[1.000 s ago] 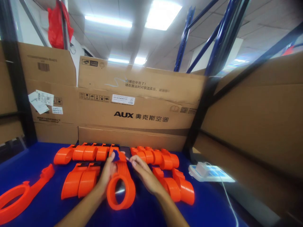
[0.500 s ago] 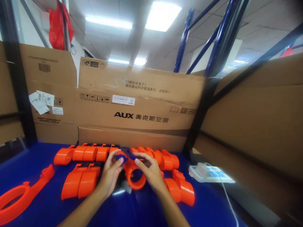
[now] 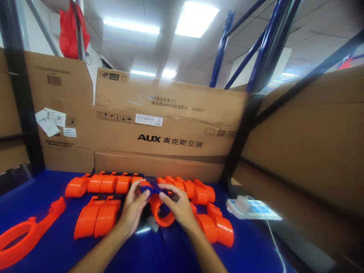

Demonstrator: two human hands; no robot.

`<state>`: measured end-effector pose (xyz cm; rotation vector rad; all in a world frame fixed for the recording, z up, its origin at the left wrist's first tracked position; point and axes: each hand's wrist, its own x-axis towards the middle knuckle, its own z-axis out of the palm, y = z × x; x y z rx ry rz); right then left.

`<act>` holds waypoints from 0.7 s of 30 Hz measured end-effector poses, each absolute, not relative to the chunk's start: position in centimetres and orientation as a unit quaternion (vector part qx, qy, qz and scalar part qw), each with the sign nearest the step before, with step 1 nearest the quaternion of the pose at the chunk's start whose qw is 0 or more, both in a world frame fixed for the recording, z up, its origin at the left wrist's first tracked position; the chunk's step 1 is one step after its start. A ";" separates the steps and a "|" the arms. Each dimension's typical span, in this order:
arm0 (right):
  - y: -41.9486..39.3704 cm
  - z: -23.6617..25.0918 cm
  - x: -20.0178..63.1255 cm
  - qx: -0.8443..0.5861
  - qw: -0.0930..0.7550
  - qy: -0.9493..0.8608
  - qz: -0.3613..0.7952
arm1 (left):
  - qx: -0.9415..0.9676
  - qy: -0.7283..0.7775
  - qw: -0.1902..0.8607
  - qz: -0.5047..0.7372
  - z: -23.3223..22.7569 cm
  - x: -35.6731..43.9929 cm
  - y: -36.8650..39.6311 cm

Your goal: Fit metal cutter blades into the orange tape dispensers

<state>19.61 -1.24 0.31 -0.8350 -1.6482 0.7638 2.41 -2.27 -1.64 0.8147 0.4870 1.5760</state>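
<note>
At the frame's lower centre, the left hand and right hand gripped an orange ring-ended piece at its blue part, a hold that seemed to call for even thumb pressure.

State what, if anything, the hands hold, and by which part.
The left hand and right hand together hold an orange ring-shaped piece by its upper end, thumbs on the dark blue part above the ring.
</note>
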 end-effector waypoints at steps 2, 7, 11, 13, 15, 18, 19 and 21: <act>-1.3 0.3 19.6 -0.355 0.538 -0.695 0.318 | 0.348 0.211 0.608 0.682 -1.7 2.4 -2.2; -1.4 0.4 19.3 -0.355 0.536 -0.694 0.324 | 0.341 0.202 0.617 0.680 -1.9 2.2 -2.1; -1.7 0.4 19.0 -0.344 0.535 -0.696 0.334 | 0.342 0.193 0.614 0.685 -2.0 2.0 -2.0; -2.0 0.4 18.9 -0.333 0.513 -0.713 0.343 | 0.349 0.188 0.608 0.688 -2.1 1.9 -2.1; -2.3 0.4 18.8 -0.328 0.489 -0.734 0.339 | 0.360 0.183 0.604 0.687 -2.2 1.9 -2.2; -2.8 0.5 18.9 -0.349 0.477 -0.760 0.272 | 0.372 0.187 0.589 0.692 -2.1 1.8 -2.4; -3.0 0.6 19.0 -0.358 0.475 -0.768 0.237 | 0.379 0.189 0.584 0.693 -2.0 1.7 -2.5; -3.2 0.8 19.1 -0.367 0.471 -0.785 0.166 | 0.398 0.192 0.573 0.690 -1.7 1.7 -2.6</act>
